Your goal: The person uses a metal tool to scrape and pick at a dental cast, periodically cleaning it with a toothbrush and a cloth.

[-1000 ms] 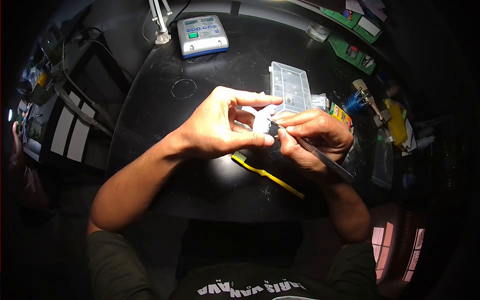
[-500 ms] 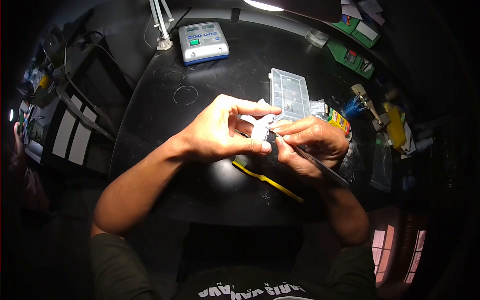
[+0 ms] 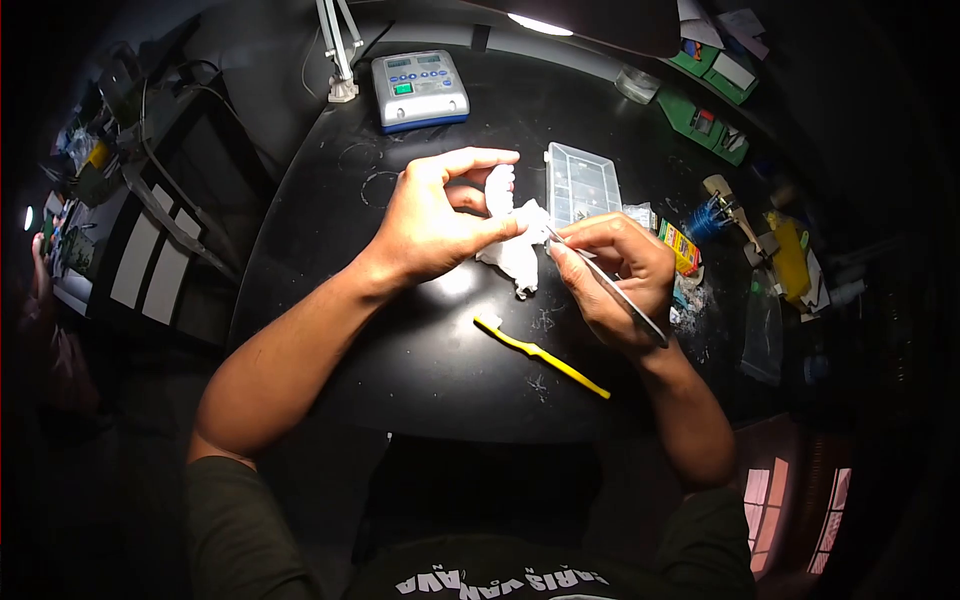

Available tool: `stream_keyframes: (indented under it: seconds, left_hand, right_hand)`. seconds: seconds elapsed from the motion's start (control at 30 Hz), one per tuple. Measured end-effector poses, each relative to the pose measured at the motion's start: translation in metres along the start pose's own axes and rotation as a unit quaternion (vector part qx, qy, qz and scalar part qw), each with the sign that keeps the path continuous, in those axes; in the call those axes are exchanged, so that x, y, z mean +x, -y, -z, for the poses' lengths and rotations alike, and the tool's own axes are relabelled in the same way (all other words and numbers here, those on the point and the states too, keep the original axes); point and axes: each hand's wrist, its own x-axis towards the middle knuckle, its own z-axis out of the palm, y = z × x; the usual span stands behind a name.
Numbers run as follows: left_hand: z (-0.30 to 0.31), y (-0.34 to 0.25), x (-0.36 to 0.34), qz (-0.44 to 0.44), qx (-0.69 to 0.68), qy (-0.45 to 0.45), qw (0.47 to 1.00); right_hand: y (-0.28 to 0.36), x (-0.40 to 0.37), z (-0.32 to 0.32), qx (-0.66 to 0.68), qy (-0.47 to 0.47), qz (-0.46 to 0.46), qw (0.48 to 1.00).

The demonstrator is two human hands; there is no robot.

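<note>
My left hand (image 3: 425, 225) is closed around a white dental model (image 3: 499, 188), whose row of tooth-like bumps stands upright between fingers and thumb. Bunched white tissue (image 3: 517, 262) hangs below the thumb of the same hand. In my right hand (image 3: 622, 275), a slim dental carving tool (image 3: 628, 305) is gripped like a pen, its tip at the tissue's right edge. The tip is too small to make out clearly. Below both hands a yellow toothbrush (image 3: 545, 355) lies on the black table (image 3: 330, 340).
A clear compartment box (image 3: 582, 180) lies behind my right hand, with a small yellow-green box (image 3: 680, 248) to its right. A silver control unit (image 3: 422, 90) stands at the back left. Brushes and blue wire (image 3: 708, 218) sit at the right, and a lamp (image 3: 540, 22) shines overhead.
My left hand has turned the model more upright, and the tissue now hangs in view below it. The tool's tip has moved from the model's toothed edge to the tissue.
</note>
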Motion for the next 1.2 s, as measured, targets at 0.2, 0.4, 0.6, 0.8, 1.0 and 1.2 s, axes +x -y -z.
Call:
stream_keyframes:
  seconds: [0.2, 0.4, 0.6, 0.8, 1.0, 1.2]
  left_hand:
    - [-0.002, -0.001, 0.000, -0.002, 0.015, -0.036, 0.999]
    - [0.000, 0.006, 0.002, 0.002, 0.028, -0.049, 0.998]
    - [0.002, 0.007, 0.003, -0.009, 0.046, -0.091, 0.995]
    - [0.002, 0.008, 0.003, -0.011, 0.027, -0.086, 0.996]
    - [0.002, 0.010, 0.003, 0.006, 0.000, -0.030, 1.000]
    - [-0.004, 0.001, -0.002, 0.010, 0.036, 0.087, 0.996]
  right_hand:
    - [0.008, 0.003, 0.008, -0.163, 0.057, 0.038, 0.984]
    - [0.016, -0.003, 0.001, -0.143, 0.076, 0.120, 0.979]
    - [0.023, -0.004, 0.007, -0.245, 0.291, 0.101, 0.919]
    - [0.017, -0.006, 0.008, -0.234, 0.354, 0.045, 0.904]
    - [0.009, -0.002, 0.004, -0.188, 0.246, 0.094, 0.946]
    - [0.011, 0.007, 0.003, -0.215, 0.080, 0.111, 0.967]
